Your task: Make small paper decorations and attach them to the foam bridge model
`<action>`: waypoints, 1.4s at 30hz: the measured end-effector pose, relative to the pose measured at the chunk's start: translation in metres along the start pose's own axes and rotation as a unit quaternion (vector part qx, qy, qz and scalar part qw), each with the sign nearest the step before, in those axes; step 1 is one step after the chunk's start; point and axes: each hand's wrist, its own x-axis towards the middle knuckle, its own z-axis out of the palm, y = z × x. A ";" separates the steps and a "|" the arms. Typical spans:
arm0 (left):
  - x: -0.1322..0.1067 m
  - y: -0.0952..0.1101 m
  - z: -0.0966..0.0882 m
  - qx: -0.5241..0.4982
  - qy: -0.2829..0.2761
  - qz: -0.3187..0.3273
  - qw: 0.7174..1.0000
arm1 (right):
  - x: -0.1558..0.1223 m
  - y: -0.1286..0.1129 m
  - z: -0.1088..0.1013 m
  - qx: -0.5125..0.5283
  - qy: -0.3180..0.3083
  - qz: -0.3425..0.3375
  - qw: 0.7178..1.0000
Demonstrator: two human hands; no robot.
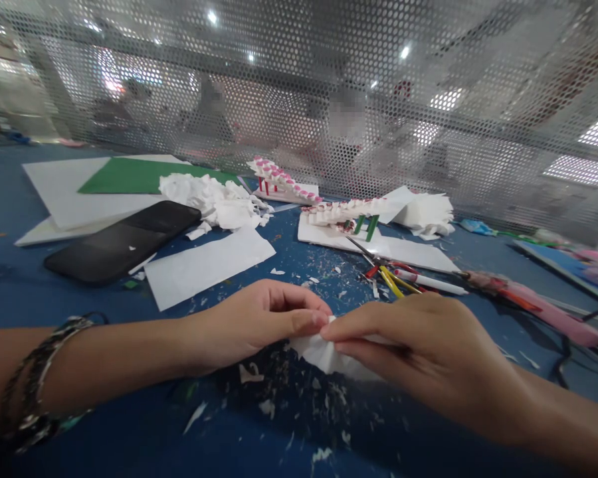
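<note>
Both hands meet low over the blue table. The left hand and the right hand each pinch one end of a small piece of white paper between thumb and fingertips, just above a scatter of paper scraps. The work looks to be at a folding or creasing stage, with the scissors lying untouched beyond the right hand and a phone well off to the left. A further crease would call for firm pinches and fingertips kept close together, since the paper is small and limp.
</note>
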 end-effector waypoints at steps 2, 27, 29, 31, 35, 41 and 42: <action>0.000 0.001 0.000 0.013 -0.003 -0.008 1.000 | 0.000 -0.001 0.000 0.015 -0.004 0.011 1.000; 0.001 -0.002 -0.003 0.142 0.098 0.054 0.984 | 0.010 0.007 -0.002 0.131 0.023 0.134 0.982; 0.000 -0.001 -0.003 0.170 0.095 0.066 0.979 | 0.010 0.008 -0.002 0.112 0.033 0.122 0.986; 0.000 0.001 -0.003 0.199 0.089 0.084 0.972 | 0.010 0.008 -0.004 0.095 0.031 0.115 0.988; 0.000 0.003 -0.003 0.235 0.096 0.121 0.960 | 0.010 0.007 -0.003 0.061 0.025 0.097 0.993; 0.000 0.002 0.000 0.192 0.109 0.058 0.974 | 0.005 0.003 0.002 0.027 0.067 0.052 0.996; -0.001 0.002 0.002 0.183 0.106 0.049 0.976 | 0.004 0.001 0.003 0.029 0.067 0.052 0.996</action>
